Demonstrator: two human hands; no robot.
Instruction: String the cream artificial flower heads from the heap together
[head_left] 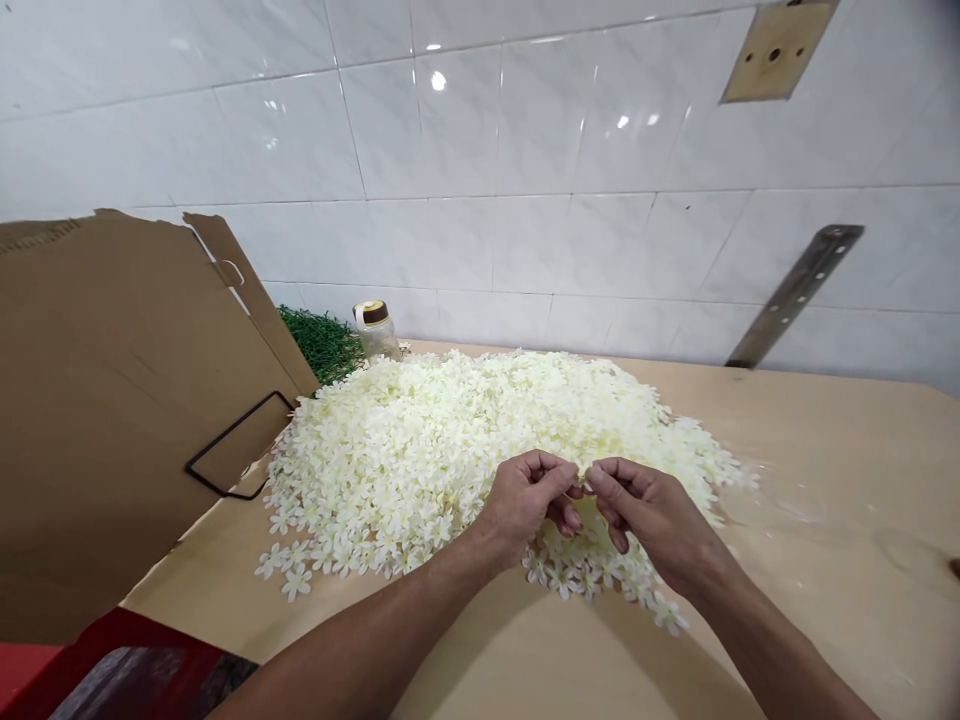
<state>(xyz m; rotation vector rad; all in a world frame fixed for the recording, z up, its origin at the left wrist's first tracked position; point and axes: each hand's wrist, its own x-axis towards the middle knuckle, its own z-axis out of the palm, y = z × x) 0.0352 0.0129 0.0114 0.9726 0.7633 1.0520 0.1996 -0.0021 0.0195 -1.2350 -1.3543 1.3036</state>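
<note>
Well, a shiny white wall (465, 245) stands at the back, and a tan counter (840, 470) runs along in front. Big brown cardboard (142, 400) stands at the left. On the counter sits a great heap of pale flowers (420, 430). The left hand (521, 502) and right hand (664, 510) meet over the front of the heap, each grip pinched narrow. A bottle (381, 340) stands behind the heap. Littlest is a pale bit (583, 476), right between the two hands; both seem to hold it, but I can't tell its shape. This looks like careful picking work on one tiny piece. The next move calls for a soft, steady pinch.
</note>
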